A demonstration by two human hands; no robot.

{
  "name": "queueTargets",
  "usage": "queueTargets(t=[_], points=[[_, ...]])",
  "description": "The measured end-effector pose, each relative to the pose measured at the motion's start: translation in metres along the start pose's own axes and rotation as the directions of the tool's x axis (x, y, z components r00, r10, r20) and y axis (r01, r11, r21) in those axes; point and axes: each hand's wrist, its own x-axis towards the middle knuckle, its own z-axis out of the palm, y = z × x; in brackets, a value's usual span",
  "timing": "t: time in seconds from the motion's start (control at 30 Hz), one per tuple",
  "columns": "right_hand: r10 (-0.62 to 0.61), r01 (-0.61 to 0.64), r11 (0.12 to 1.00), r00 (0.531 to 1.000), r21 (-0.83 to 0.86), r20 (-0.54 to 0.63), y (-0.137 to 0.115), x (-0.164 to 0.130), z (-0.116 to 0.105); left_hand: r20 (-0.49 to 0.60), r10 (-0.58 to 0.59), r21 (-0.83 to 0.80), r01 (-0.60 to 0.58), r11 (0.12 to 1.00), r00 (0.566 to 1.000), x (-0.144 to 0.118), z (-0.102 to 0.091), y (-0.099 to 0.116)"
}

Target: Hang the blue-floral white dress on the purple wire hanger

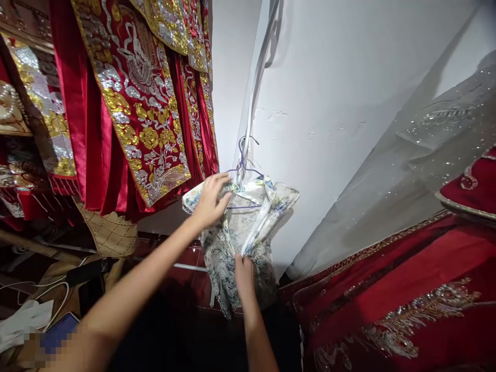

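both forearms reach up from the bottom edge toward a floral dress point(248, 227) that hangs on a purple hanger point(243, 170) against the white wall point(349, 103). left hand point(211, 199) rests on the dress's shoulder with fingers curled over the cloth, while the right hand point(243, 268) pinches a fold lower down. red and gold embroidered robes point(135, 103) hang at left, and a red gown point(406, 289) lies at right.

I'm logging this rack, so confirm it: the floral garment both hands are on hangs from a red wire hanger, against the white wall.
Not quite: the hanger is purple-blue wire, not red, as the head view shows. The rest holds: the left hand is on the shoulder of the floral garment, the right hand grips its front lower down, and it hangs against the white wall.
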Motion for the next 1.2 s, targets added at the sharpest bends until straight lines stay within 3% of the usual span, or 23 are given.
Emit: queueTargets(t=[0.03, 0.1, 0.17, 0.23, 0.27, 0.33, 0.4, 0.47, 0.67, 0.77, 0.93, 1.07, 1.2], points=[[-0.016, 0.02, 0.998, 0.999, 0.065, -0.05, 0.004, -0.012, 0.009, -0.081, -0.092, -0.053, 0.088, 0.995, 0.992, -0.028, 0.008, 0.008], [-0.044, 0.074, 0.97, 0.99, 0.231, -0.131, 0.01, -0.032, 0.028, -0.16, -0.328, -0.219, 0.291, 0.931, 0.931, -0.087, 0.027, 0.023], [-0.063, 0.11, 0.917, 0.989, 0.382, -0.135, 0.012, -0.043, 0.042, -0.128, -0.574, -0.431, 0.476, 0.767, 0.809, -0.139, 0.048, 0.031], [-0.072, 0.103, 0.86, 0.994, 0.5, -0.081, 0.012, -0.048, 0.048, 0.007, -0.725, -0.659, 0.548, 0.515, 0.689, -0.177, 0.063, 0.034], [-0.074, 0.089, 0.831, 0.996, 0.549, -0.049, 0.012, -0.048, 0.048, 0.089, -0.741, -0.727, 0.552, 0.408, 0.665, -0.19, 0.067, 0.034], [-0.076, 0.051, 0.78, 0.997, 0.624, 0.013, 0.013, -0.048, 0.043, 0.254, -0.687, -0.76, 0.58, 0.294, 0.681, -0.205, 0.068, 0.032], [-0.085, 0.019, 0.741, 0.994, 0.671, 0.066, 0.014, -0.047, 0.035, 0.362, -0.601, -0.689, 0.639, 0.342, 0.713, -0.211, 0.064, 0.033], [-0.104, -0.004, 0.716, 0.988, 0.698, 0.113, 0.016, -0.048, 0.029, 0.381, -0.565, -0.593, 0.662, 0.458, 0.732, -0.212, 0.059, 0.037], [-0.183, -0.039, 0.704, 0.955, 0.709, 0.234, 0.014, -0.059, 0.016, 0.16, -0.56, -0.466, 0.562, 0.683, 0.813, -0.213, 0.059, 0.053], [-0.184, -0.076, 0.691, 0.943, 0.719, 0.277, 0.015, -0.061, 0.009, 0.176, -0.493, -0.426, 0.517, 0.742, 0.852, -0.208, 0.059, 0.055], [-0.212, -0.14, 0.663, 0.907, 0.736, 0.363, 0.022, -0.059, -0.002, 0.226, -0.445, -0.442, 0.499, 0.746, 0.866, -0.207, 0.058, 0.058], [-0.23, -0.173, 0.666, 0.878, 0.726, 0.42, 0.025, -0.061, -0.008, 0.268, -0.519, -0.423, 0.583, 0.694, 0.812, -0.214, 0.06, 0.063], [-0.184, -0.173, 0.698, 0.895, 0.695, 0.408, 0.021, -0.06, -0.014, 0.276, -0.544, -0.437, 0.608, 0.663, 0.792, -0.215, 0.061, 0.068]])
